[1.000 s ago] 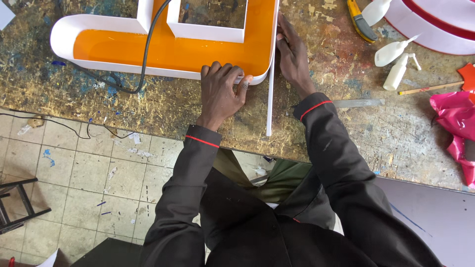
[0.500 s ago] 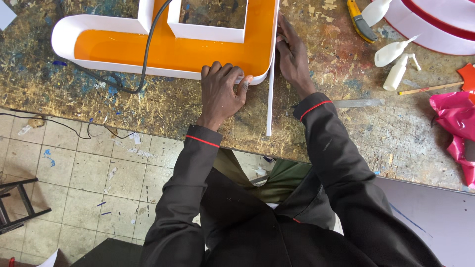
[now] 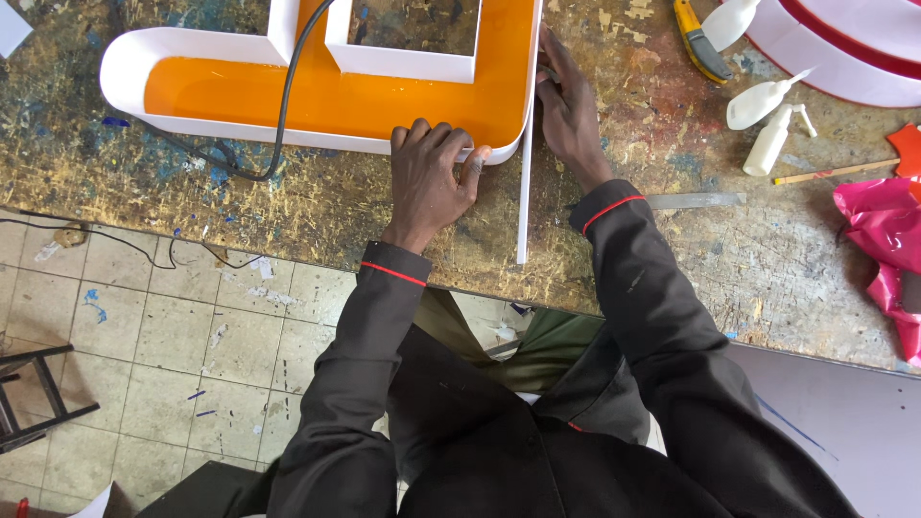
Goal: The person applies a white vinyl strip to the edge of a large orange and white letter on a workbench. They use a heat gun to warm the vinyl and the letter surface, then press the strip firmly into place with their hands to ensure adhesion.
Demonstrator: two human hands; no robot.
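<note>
A large sign letter (image 3: 317, 96) with an orange face and white walls lies on the worn workbench (image 3: 288, 206). My left hand (image 3: 432, 177) presses its fingers against the letter's near rounded corner. My right hand (image 3: 568, 110) lies flat against a white plastic strip (image 3: 525, 182) that runs along the letter's right wall and sticks out toward me. A black cable (image 3: 280, 125) crosses the orange face.
At the right of the bench lie white glue bottles (image 3: 767, 120), a yellow utility knife (image 3: 697, 43), a metal ruler (image 3: 696, 200), a pink plastic bag (image 3: 887, 240) and a red and white sign piece (image 3: 844, 48). Tiled floor (image 3: 163, 336) lies below the bench edge.
</note>
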